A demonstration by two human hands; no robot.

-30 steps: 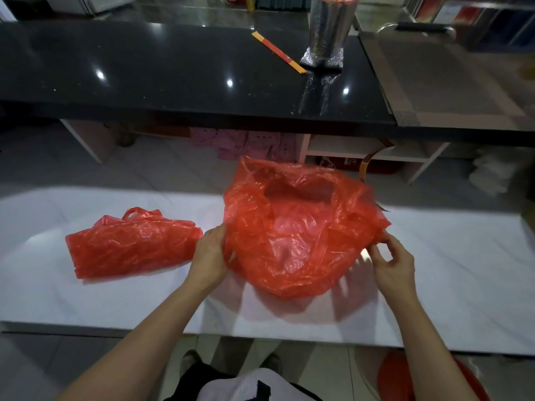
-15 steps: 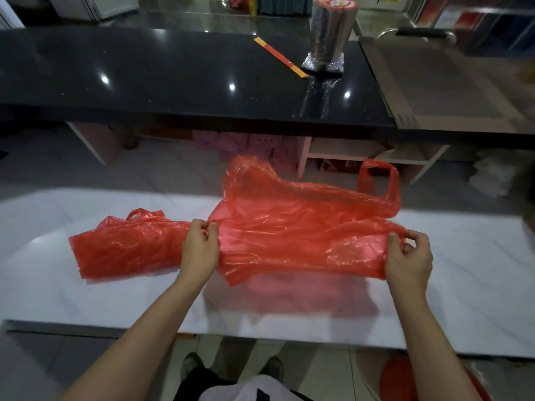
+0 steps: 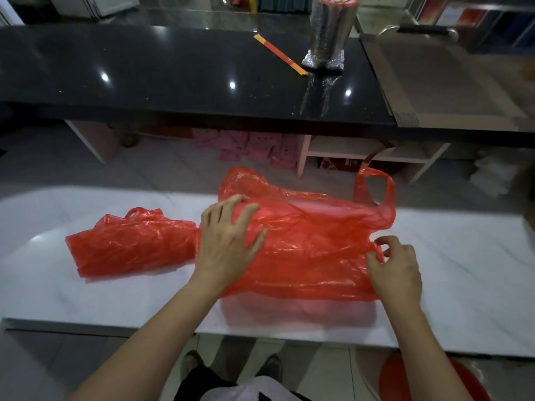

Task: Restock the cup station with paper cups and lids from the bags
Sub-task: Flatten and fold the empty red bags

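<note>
An empty red plastic bag (image 3: 312,250) lies nearly flat on the white table (image 3: 463,256), one handle loop standing up at its far right. My left hand (image 3: 228,238) rests on the bag's left part with fingers spread, pressing it down. My right hand (image 3: 396,264) is at the bag's right edge, thumb and fingers pinching the plastic. A second red bag (image 3: 130,244) lies folded on the table to the left, touching the first one. A stack of paper cups in a clear sleeve (image 3: 330,33) stands on the black counter (image 3: 144,68) behind.
A yellow-and-red strip (image 3: 279,55) lies on the black counter beside the cup sleeve. A brown mat (image 3: 434,91) covers the counter's right part. Pink packs (image 3: 252,146) sit under the counter. A red stool (image 3: 434,380) stands by my right leg.
The bag has come down from the air onto the table. My left hand let go of its left edge and now presses on top; my right hand still holds the right edge.
</note>
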